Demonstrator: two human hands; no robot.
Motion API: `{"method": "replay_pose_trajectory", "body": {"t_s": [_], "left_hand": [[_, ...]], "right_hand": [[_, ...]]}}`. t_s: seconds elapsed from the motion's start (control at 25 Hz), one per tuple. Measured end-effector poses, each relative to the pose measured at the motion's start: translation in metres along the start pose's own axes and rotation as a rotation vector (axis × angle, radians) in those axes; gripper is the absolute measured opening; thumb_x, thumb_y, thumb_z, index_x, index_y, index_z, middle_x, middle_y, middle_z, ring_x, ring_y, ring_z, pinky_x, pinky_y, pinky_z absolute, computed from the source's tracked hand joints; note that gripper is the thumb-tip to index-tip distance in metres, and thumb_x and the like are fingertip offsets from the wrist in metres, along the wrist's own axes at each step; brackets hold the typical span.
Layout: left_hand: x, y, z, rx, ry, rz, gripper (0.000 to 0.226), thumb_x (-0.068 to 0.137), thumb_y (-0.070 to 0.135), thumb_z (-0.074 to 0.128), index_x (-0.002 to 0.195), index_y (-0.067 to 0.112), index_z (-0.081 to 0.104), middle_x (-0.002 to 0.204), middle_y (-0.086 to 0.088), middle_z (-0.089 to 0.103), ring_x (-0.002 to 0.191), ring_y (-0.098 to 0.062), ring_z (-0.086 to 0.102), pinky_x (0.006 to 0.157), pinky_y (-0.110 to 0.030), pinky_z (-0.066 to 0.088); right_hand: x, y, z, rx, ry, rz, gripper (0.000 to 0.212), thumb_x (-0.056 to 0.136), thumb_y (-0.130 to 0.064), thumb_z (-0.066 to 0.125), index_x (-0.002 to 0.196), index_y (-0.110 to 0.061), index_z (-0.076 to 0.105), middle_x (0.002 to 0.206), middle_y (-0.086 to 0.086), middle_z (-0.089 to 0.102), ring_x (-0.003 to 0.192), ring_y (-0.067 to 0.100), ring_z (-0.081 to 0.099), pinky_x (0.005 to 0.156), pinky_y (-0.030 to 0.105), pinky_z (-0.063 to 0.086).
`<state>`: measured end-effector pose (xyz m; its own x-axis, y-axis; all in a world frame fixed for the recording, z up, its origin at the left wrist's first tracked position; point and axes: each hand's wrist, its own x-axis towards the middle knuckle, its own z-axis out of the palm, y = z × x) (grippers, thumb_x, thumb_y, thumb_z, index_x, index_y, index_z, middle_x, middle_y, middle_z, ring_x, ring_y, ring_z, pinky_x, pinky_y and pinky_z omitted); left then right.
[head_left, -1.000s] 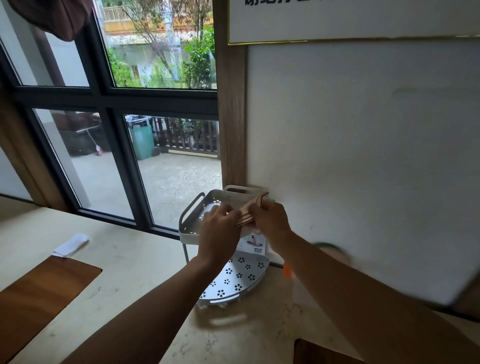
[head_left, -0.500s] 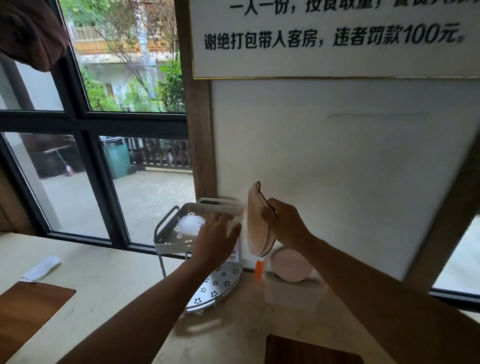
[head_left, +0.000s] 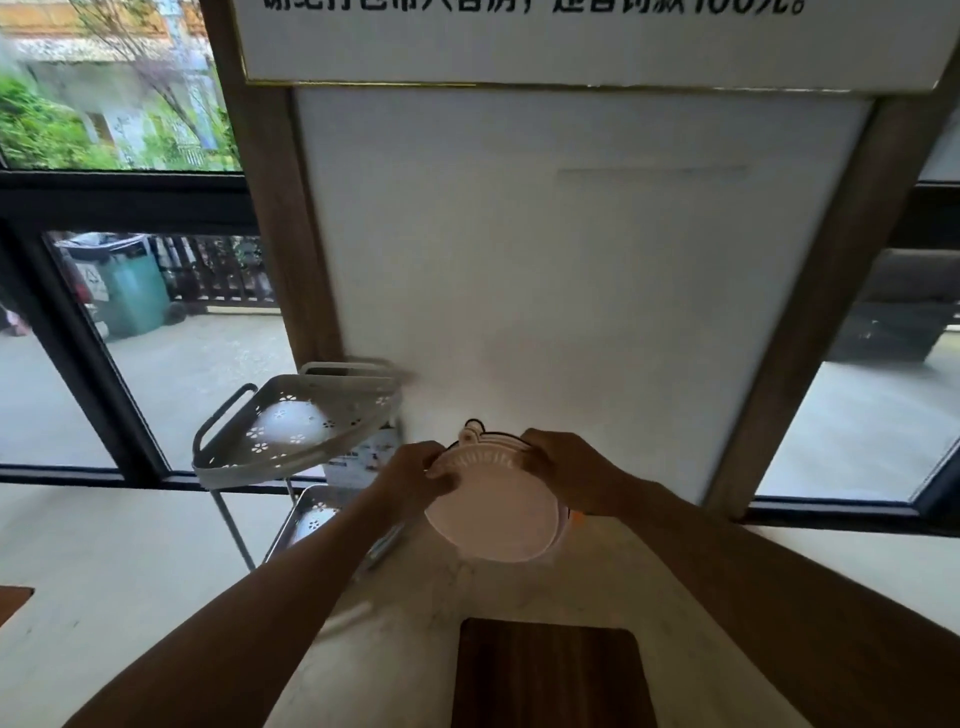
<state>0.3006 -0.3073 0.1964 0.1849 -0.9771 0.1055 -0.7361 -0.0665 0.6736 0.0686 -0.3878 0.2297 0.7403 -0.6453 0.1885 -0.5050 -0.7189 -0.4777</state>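
Note:
A stack of round, pale pink coaster-like discs (head_left: 493, 514) with a small loop at the top is held above the counter, in front of the white wall. My left hand (head_left: 415, 480) grips the stack's left upper edge, fingers curled over it. My right hand (head_left: 569, 470) grips the right upper edge. The flat face of the top disc is turned toward me. What lies under the stack is hidden.
A white two-tier corner rack (head_left: 298, 431) with flower-shaped holes stands to the left, against the wooden post (head_left: 275, 208). A dark wooden mat (head_left: 550, 675) is set into the pale stone counter (head_left: 130, 571) near me. Windows flank the wall panel (head_left: 571, 260).
The discs came out of the rack's top tier in my right hand, swung right and down, and now both hands hold them low in front of the wall. The view shifted right.

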Motion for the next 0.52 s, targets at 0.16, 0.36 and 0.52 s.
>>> {"method": "replay_pose_trajectory", "body": {"t_s": [0.16,0.36,0.52], "left_hand": [[0.013,0.0,0.015,-0.084,0.055,-0.014,0.013,0.078,0.012,0.074,0.089,0.007,0.07,0.086,-0.009,0.071,0.08,-0.024,0.066,0.071,-0.034,0.052],[0.062,0.003,0.021,0.047,0.123,0.109,0.02,0.087,0.026,0.063,0.095,0.008,0.07,0.087,-0.005,0.07,0.077,-0.02,0.064,0.068,-0.032,0.052],[0.108,-0.002,0.032,0.136,0.19,0.11,0.016,0.091,0.022,0.057,0.095,0.011,0.069,0.089,-0.006,0.071,0.079,-0.023,0.064,0.072,-0.034,0.051]], "right_hand": [[0.007,0.03,0.005,-0.033,-0.025,0.063,0.028,0.099,-0.033,0.051,0.076,-0.018,0.048,0.072,-0.002,0.053,0.069,0.02,0.051,0.062,0.029,0.031],[0.04,0.069,0.011,-0.018,0.154,0.091,0.027,0.097,-0.036,0.051,0.08,-0.016,0.057,0.074,0.002,0.061,0.069,0.025,0.058,0.058,0.033,0.036],[0.069,0.096,0.022,0.052,0.279,0.127,0.021,0.097,-0.033,0.053,0.11,-0.017,0.057,0.085,0.011,0.07,0.07,0.027,0.065,0.056,0.034,0.051]]}}
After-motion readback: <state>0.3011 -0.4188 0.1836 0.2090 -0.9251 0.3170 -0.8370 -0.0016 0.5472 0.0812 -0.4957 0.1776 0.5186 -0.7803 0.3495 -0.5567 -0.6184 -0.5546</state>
